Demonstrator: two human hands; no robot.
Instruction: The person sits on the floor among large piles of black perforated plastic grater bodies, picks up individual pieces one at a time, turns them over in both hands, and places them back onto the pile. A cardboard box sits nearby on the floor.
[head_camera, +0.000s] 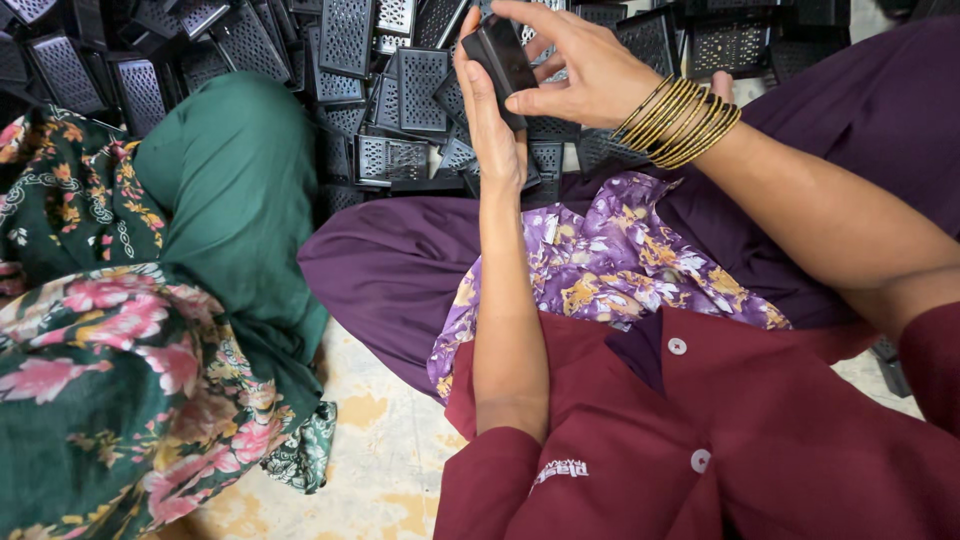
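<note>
Your left hand (492, 110) stands upright with its fingers wrapped along the side of a small black plastic part (503, 62), and your right hand (580, 70) closes over the same part from above, thumb and fingertips pinching its upper end. The part sits raised between both hands, above the heap and clear of it. No bin or tray shows; the stock lies loose as a pile of black perforated pieces (350, 90) across the top of the view, flat rectangular panels with grid-like holes, overlapping at all angles. A stack of thin gold bangles (680, 120) rings your right wrist.

Room is tight. Your purple trouser leg (400, 250) meets the lower edge of the pile, and a neighbouring person's green-clad knee (235, 180) presses in beside it. A strip of worn, pale floor (380, 440) lies open between the two laps. A purple floral cloth (610, 260) lies soft and crumpled on your lap, above a maroon buttoned garment (700, 430).
</note>
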